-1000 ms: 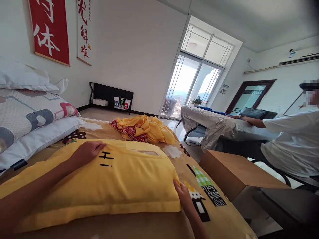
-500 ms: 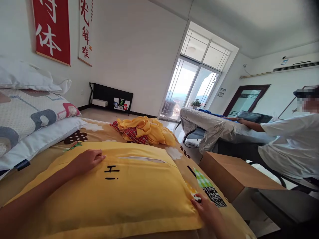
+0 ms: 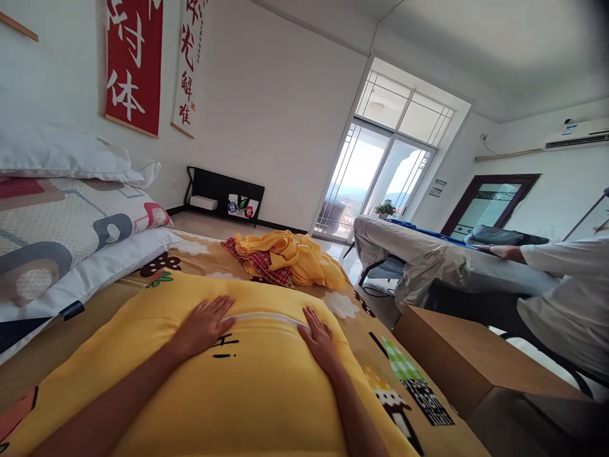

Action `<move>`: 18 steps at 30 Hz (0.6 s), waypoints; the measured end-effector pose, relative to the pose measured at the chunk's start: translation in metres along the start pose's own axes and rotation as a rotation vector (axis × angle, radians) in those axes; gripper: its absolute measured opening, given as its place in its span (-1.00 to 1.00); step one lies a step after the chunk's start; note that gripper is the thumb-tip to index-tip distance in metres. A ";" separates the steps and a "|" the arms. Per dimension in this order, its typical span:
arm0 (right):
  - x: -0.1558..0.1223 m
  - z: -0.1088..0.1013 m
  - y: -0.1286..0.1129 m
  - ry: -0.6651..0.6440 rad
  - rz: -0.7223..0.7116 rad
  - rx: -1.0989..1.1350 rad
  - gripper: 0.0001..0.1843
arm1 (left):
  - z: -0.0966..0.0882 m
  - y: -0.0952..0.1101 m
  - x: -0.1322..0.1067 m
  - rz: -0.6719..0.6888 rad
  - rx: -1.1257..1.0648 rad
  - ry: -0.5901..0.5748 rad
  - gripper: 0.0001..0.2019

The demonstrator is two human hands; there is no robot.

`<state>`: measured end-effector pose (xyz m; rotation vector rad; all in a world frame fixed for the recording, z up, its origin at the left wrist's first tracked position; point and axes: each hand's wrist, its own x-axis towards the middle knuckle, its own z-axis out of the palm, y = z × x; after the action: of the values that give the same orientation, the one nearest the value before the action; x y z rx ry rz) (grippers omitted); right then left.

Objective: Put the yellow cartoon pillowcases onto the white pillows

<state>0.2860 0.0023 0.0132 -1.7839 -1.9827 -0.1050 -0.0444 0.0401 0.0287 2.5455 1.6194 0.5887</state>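
A yellow pillow (image 3: 266,393) with black "Hi" lettering lies in front of me on the bed. Along its upper part runs a slit in the pillowcase where a white strip shows. My left hand (image 3: 205,325) rests flat on the pillow at the left end of that slit, fingers stretched out. At the slit's right end, my right hand (image 3: 320,336) lies on the fabric with its fingers extended. Neither hand grips anything. Just beyond the pillow sits a crumpled yellow cloth (image 3: 304,257) with a red plaid part.
Stacked pillows (image 3: 71,235) stand on the left of the patterned bedsheet (image 3: 342,304). To the right is a cardboard box (image 3: 476,355). A person in a white shirt (image 3: 571,298) leans over a plastic-covered table (image 3: 419,247). A low black shelf (image 3: 226,193) stands by the wall.
My right hand has moved from the pillow's lower right corner up to the slit. My left hand has flattened, its fingers now stretched out. The view has shifted slightly.
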 end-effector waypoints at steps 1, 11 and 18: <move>-0.003 0.013 0.009 -0.010 -0.014 0.054 -0.45 | 0.011 -0.009 -0.004 -0.015 -0.021 -0.047 -0.41; 0.007 0.007 0.016 0.030 0.192 -0.146 -0.44 | 0.003 -0.007 0.004 -0.057 0.054 -0.066 -0.50; 0.007 -0.046 0.013 0.071 0.120 -0.350 -0.50 | -0.041 -0.057 -0.011 -0.172 0.099 0.035 -0.73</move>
<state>0.3112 -0.0057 0.0533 -2.0771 -1.8900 -0.4958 -0.1119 0.0495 0.0485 2.4399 1.9001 0.5522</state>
